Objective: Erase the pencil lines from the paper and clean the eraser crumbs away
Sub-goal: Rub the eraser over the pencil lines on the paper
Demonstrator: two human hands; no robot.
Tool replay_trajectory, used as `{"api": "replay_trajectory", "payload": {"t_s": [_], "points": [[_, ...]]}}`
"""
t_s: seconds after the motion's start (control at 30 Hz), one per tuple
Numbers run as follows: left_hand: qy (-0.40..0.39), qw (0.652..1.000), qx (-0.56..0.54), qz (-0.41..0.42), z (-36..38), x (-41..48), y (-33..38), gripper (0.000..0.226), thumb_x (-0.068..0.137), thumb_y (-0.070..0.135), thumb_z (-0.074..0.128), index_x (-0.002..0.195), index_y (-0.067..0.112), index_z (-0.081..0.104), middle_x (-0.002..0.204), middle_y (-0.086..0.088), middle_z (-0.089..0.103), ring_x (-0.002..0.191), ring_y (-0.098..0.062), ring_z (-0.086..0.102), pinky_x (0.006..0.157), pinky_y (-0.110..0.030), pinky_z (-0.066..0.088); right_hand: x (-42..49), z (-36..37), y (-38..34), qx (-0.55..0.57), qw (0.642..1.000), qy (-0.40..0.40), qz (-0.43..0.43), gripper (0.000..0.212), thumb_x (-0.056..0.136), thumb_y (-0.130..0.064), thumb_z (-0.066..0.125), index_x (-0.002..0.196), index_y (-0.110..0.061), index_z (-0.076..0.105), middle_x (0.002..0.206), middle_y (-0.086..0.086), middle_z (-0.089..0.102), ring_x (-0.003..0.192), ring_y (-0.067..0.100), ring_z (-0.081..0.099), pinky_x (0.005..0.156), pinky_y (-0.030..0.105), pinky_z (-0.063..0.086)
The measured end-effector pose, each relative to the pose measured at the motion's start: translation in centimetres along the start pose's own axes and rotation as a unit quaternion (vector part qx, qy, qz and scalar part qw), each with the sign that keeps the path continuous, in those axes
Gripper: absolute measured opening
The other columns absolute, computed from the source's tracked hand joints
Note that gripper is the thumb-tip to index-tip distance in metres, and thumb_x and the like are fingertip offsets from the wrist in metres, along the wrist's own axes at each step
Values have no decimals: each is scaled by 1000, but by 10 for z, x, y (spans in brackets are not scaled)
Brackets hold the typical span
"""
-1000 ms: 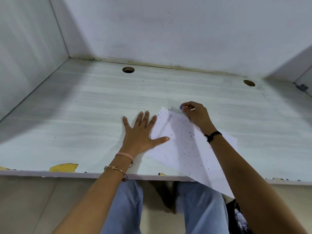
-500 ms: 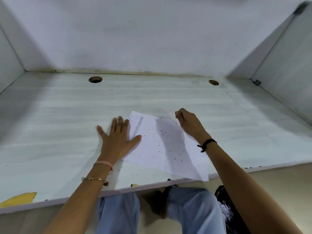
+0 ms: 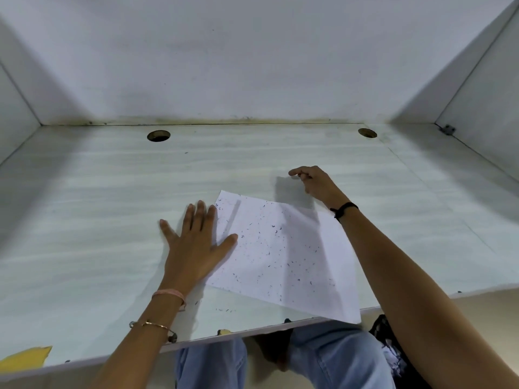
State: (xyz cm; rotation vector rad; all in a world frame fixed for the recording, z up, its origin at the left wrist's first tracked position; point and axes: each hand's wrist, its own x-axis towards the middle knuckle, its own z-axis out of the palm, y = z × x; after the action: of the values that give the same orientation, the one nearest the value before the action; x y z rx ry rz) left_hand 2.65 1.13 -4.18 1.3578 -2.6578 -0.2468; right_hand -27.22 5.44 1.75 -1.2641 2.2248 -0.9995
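Lots of little dark crumbs (image 3: 276, 228) lie all over the paper (image 3: 295, 276), and a few have spilled onto the bench (image 3: 84, 220) near the front edge. That is my mess to clear, and it could go wrong in a few ways.

From my head camera I see just this one view. My hands are apart. My left hand (image 3: 193, 248) lies flat with the fingers spread. Most of it is on the bench, and only the thumb side presses the left edge of the paper. My right hand (image 3: 314, 182) is past the far corner of the paper, off the sheet, with its fingers curled in. I cannot tell if it holds anything.

The paper sits crooked, and its near corner sticks out over the front of the bench.

If I sweep hard toward myself, the crumbs will drop onto my jeans (image 3: 337, 357). With so little of my left hand on it, the sheet could spin, bunch up, or slip off the edge. If I rub the crumbs with a flat palm, I think they could smear grey marks back onto the sheet. A grey streak shows near the far left corner, and I cannot tell if it is pencil or shadow.
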Motion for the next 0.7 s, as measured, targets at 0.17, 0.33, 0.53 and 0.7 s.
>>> {"api": "replay_trajectory", "payload": {"t_s": [0.17, 0.33, 0.53, 0.7], "points": [[3, 1000, -15, -5, 4, 2, -1, 104, 70, 81, -3, 157, 25, 5, 165, 2, -8, 151, -15, -10, 111, -68, -9, 9, 5, 0, 44, 998, 28, -27, 17, 82, 0, 65, 96, -6, 74, 95, 7, 72, 75, 1, 63, 64, -1, 42], [15, 1000, 9, -1, 5, 2, -1, 103, 71, 79, -4, 157, 23, 7, 165, -1, -3, 151, -18, -6, 110, -70, -4, 22, 9, -9, 66, 998, 0, -22, 15, 76, -8, 76, 87, 0, 69, 71, 8, 69, 55, 13, 54, 55, 17, 47], [38, 999, 2, 8, 7, 1, -1, 99, 76, 77, 4, 155, 20, 19, 165, -4, 8, 152, -21, 4, 108, -73, 0, 29, 2, -5, 77, 996, 49, -10, 4, 83, 3, 64, 83, 6, 67, 73, 14, 67, 46, 5, 57, 53, 17, 49], [26, 1000, -7, 2, 4, 0, 0, 102, 72, 78, -1, 156, 22, 14, 165, -1, 2, 152, -19, -2, 109, -71, -4, 18, -5, 1, 78, 989, 122, 22, 7, 83, 5, 61, 79, 3, 67, 61, 12, 59, 37, 5, 49, 45, 16, 46]]}}
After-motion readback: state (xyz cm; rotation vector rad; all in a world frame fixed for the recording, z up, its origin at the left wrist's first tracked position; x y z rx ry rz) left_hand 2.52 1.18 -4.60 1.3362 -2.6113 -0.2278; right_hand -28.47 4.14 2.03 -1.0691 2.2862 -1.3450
